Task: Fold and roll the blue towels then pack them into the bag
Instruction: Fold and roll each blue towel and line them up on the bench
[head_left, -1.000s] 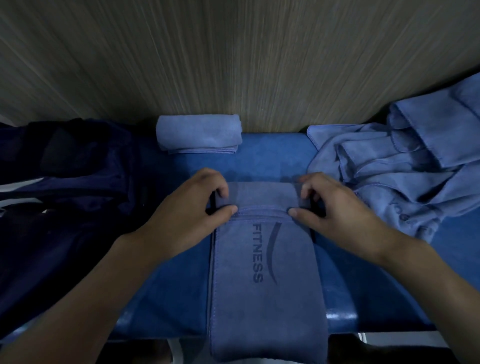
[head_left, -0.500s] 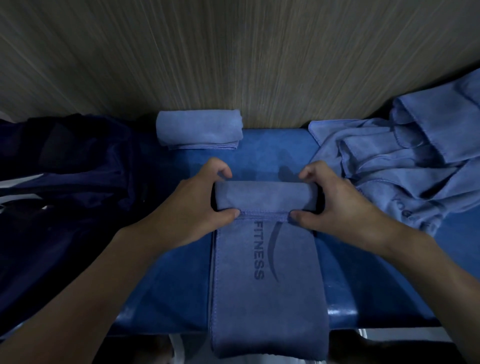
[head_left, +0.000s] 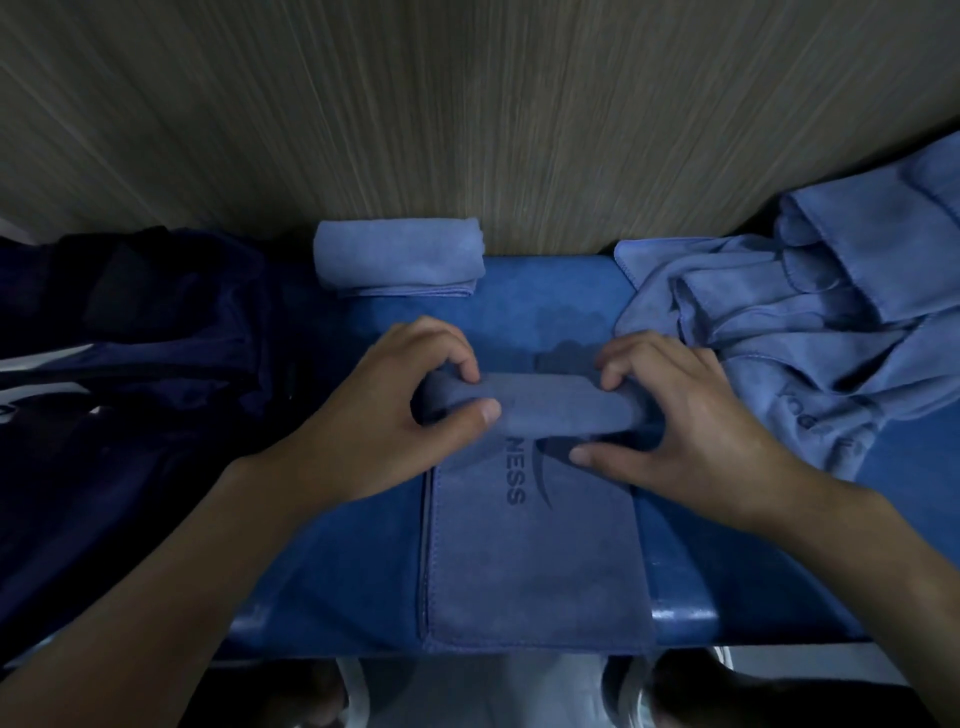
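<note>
A blue towel (head_left: 535, 561) folded into a long strip lies on the blue bench, its far end rolled up into a tube (head_left: 540, 405). My left hand (head_left: 384, 415) grips the roll's left end, fingers over the top and thumb at the front. My right hand (head_left: 680, 431) grips the right end the same way. The roll covers the first letters of the printed word, leaving "NESS". A finished rolled towel (head_left: 397, 257) sits at the back against the wall. The dark navy bag (head_left: 130, 374) lies at the left.
A heap of loose blue towels (head_left: 810, 332) fills the right side of the blue bench (head_left: 550, 317). A wood-grain wall (head_left: 467, 114) stands right behind the bench. The towel strip's near end hangs over the bench's front edge (head_left: 685, 616).
Both hands have rolled the towel's far end toward me. The roll is thicker and now covers the "FIT" of the printed word.
</note>
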